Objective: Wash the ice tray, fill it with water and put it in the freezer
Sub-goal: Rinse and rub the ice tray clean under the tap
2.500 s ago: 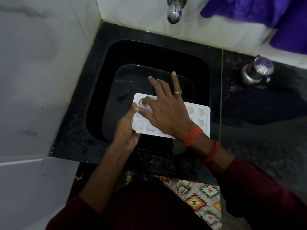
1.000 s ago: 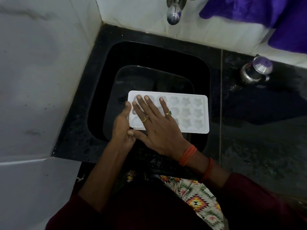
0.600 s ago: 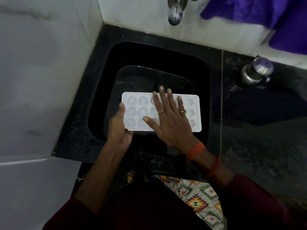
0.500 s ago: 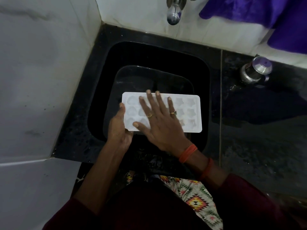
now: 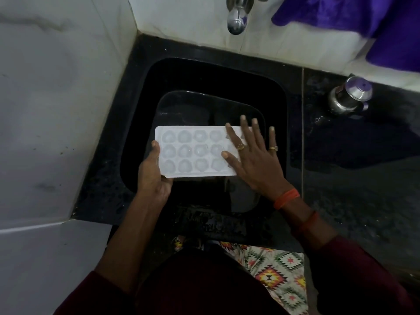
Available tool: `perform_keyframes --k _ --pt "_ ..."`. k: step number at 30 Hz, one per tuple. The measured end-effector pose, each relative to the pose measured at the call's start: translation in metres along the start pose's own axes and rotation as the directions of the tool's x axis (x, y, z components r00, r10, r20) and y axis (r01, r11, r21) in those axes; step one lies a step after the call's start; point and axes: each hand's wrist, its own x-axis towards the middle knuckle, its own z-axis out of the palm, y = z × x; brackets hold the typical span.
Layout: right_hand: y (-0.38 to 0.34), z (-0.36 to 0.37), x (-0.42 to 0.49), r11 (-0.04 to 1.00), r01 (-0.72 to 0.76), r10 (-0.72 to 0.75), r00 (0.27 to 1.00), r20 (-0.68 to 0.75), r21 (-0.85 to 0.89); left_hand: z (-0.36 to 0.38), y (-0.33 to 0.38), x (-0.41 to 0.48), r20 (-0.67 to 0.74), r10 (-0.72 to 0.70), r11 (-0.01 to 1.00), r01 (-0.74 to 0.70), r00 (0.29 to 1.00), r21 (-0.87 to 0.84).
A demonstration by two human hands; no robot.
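Two bare hands meet on a white plastic ice tray (image 5: 193, 153) at the centre of the frame, over the basin of a black square sink (image 5: 204, 73). The tray lies roughly level, moulded cavities facing up in three rows, its long sides running left to right across the picture. The left hand (image 5: 154, 176) grips the tray's left short end: the thumb lies along the top of that edge and the palm wraps the near corner, while the fingers go underneath and are hidden. The right hand (image 5: 252, 160) is flat and spread on the tray's right part, fingers (image 5: 254, 133) straight and pointing to the top of the frame, holding nothing; it covers the tray's right end. It wears two rings, and orange thread bands (image 5: 286, 197) circle its wrist.

At top centre a chrome tap (image 5: 236, 21) juts from the white tiled wall (image 5: 56, 98). A purple cloth (image 5: 363, 21) hangs in the upper right corner, and below it a small steel lidded container (image 5: 348, 96) stands on the black stone counter (image 5: 352, 178). Whether the cavities hold water cannot be told.
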Motion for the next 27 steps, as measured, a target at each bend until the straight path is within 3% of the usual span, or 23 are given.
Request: perform_keyframes --k 2,4,5,7,8,10,21,27 --pt "0.008 0.001 0.001 0.995 -0.014 0.016 1.0 -0.015 0.1 0.0 0.0 0.003 0.02 -0.008 1.0 0.008 1.0 -0.004" --pt "0.012 0.001 0.003 0.902 -0.081 0.103 0.994 -0.029 0.425 0.0 -0.001 0.006 0.041 -0.021 1.0 0.021 0.999 -0.002" --pt "0.014 0.002 0.006 0.757 -0.142 0.194 0.981 -0.012 0.638 0.0 -0.001 0.007 0.05 -0.027 1.0 0.027 0.998 -0.002" --pt "0.019 0.001 0.013 0.347 -0.257 0.374 0.92 0.118 0.902 -0.002 0.0 0.011 0.061 -0.035 0.999 0.035 0.998 -0.008" --pt "0.022 0.001 0.017 0.177 -0.304 0.41 0.888 0.21 0.936 -0.004 0.001 0.012 0.063 -0.04 0.999 0.041 0.997 -0.014" --pt "0.028 0.002 0.024 -0.038 -0.375 0.399 0.844 0.358 0.926 -0.006 0.001 0.016 0.074 -0.051 0.998 0.053 0.996 -0.02" --pt "0.039 0.023 0.036 -0.33 -0.519 0.318 0.725 0.611 0.788 -0.01 0.017 0.035 0.075 -0.167 0.98 0.158 0.983 0.121" --pt "0.048 0.035 0.039 -0.476 -0.574 0.263 0.63 0.731 0.666 -0.004 0.017 0.049 0.132 -0.332 0.943 0.334 0.934 0.011"
